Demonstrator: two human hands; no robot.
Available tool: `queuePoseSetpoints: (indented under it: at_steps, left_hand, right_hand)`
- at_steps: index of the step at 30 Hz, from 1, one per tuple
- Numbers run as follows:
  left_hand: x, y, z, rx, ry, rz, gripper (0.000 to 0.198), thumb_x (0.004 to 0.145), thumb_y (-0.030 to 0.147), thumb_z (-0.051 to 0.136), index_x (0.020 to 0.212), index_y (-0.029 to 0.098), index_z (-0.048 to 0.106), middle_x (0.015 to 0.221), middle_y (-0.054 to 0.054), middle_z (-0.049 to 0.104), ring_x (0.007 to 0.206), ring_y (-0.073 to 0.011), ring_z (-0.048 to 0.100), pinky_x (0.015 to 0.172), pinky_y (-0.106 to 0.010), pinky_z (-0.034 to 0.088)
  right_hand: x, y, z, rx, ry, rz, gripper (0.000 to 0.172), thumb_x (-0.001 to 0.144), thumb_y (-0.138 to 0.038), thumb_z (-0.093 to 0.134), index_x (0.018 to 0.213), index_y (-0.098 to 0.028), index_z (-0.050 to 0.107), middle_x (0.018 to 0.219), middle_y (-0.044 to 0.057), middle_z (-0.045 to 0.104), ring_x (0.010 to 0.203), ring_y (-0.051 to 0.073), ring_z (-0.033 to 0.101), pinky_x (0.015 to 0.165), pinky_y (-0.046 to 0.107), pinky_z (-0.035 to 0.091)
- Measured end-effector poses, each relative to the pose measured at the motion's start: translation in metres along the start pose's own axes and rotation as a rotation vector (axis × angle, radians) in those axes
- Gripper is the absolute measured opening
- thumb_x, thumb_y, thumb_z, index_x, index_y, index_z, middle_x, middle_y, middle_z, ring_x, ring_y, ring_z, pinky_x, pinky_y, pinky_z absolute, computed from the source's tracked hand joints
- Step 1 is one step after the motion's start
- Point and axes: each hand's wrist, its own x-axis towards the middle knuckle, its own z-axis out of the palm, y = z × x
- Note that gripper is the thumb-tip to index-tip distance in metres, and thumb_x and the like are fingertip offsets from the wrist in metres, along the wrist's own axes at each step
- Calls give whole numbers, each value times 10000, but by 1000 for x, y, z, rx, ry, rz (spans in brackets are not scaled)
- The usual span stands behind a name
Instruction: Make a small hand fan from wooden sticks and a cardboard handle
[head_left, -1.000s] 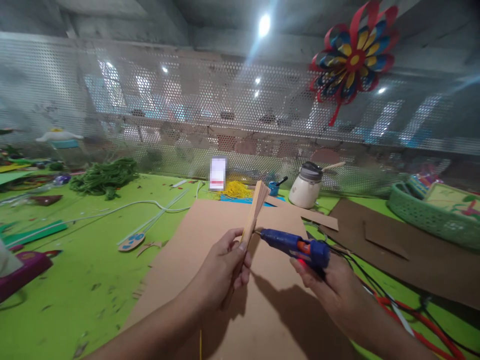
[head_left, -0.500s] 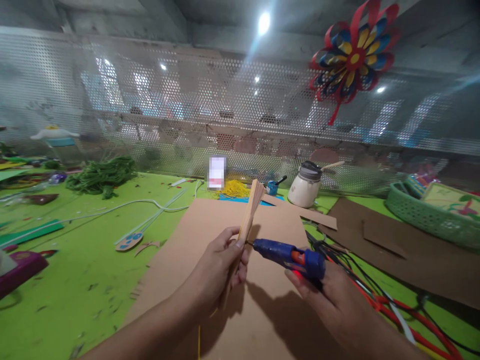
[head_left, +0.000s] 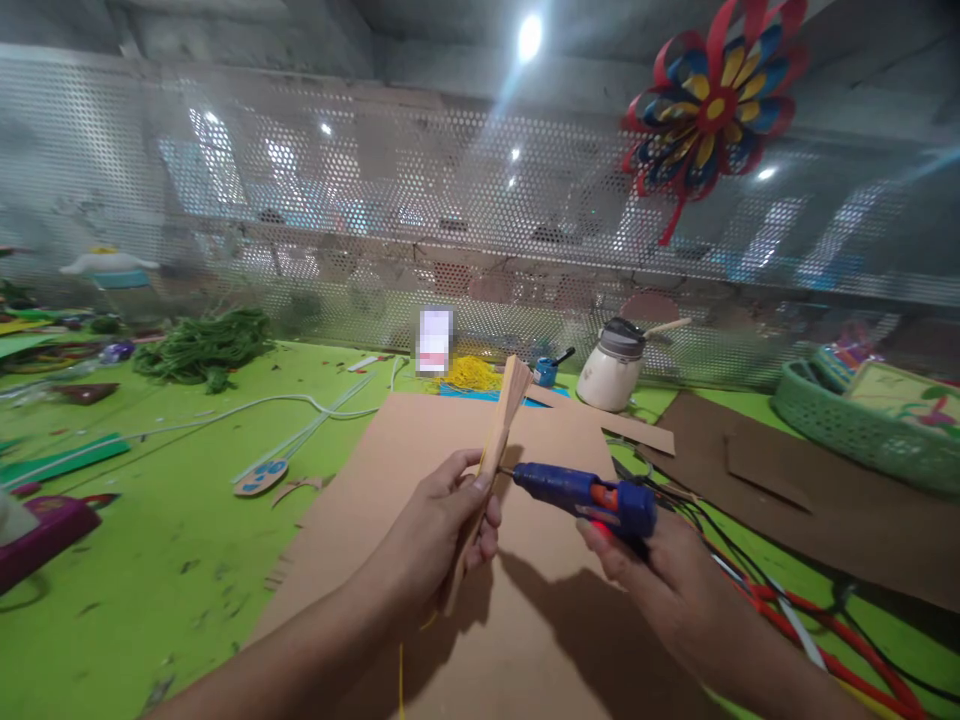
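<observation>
My left hand (head_left: 450, 515) is closed around a folded strip of tan cardboard (head_left: 504, 410), whose layered upper end fans out slightly. A thin yellow strand runs along its edge and hangs below the hand. My right hand (head_left: 667, 580) grips a blue glue gun (head_left: 577, 490) with a red trigger. The gun's nozzle points left, very close to the strip just beside my left fingers; I cannot tell whether it touches. Under both hands lies a large tan cardboard sheet (head_left: 420, 430).
Behind the sheet stand a cream jar (head_left: 611, 370), a small blue pot (head_left: 545, 372) and yellow shreds (head_left: 472, 374). Brown cardboard (head_left: 840, 510) and a green basket (head_left: 847, 420) lie right, near red and black cables (head_left: 810, 620). Green yarn (head_left: 206, 345) sits left on the green table (head_left: 150, 560).
The glue gun and my right hand have shifted slightly right and up, the nozzle drawing a little higher along the strip. My left hand holds the strip almost unmoved.
</observation>
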Motion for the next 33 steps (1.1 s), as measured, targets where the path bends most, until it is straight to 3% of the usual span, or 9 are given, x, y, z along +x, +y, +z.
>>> queuePoseSetpoints:
  at_steps: [10,20,27,33]
  left_hand:
    - [-1,-2,3,-10,9,-9,296,860,356,636,1087,201,527,679,35,584,440,-65,488,406,-168,304]
    - [0,3,0,-50,-1,-51,133,901,250,563,1012,192,518,678,37,557,443,-55,477,395,-138,321]
    - [-4,7,3,-59,-11,-132,21,933,196,486,939,182,500,668,22,572,433,-57,486,372,-128,321]
    - [-7,9,4,-101,-11,-174,40,923,145,468,919,169,500,651,19,565,422,-54,484,360,-124,302]
  right_hand:
    - [5,6,-4,17,5,28,298,983,-387,445,767,-208,544,639,-13,526,555,147,479,500,260,396]
    - [-1,1,4,49,-99,6,282,999,-377,443,818,-200,567,722,4,613,645,159,562,583,249,451]
    - [10,15,-2,32,45,27,320,979,-403,462,765,-197,580,645,-1,567,588,162,535,541,270,433]
    - [12,27,-5,40,143,101,386,991,-477,445,753,-194,556,608,-13,526,558,156,516,522,270,422]
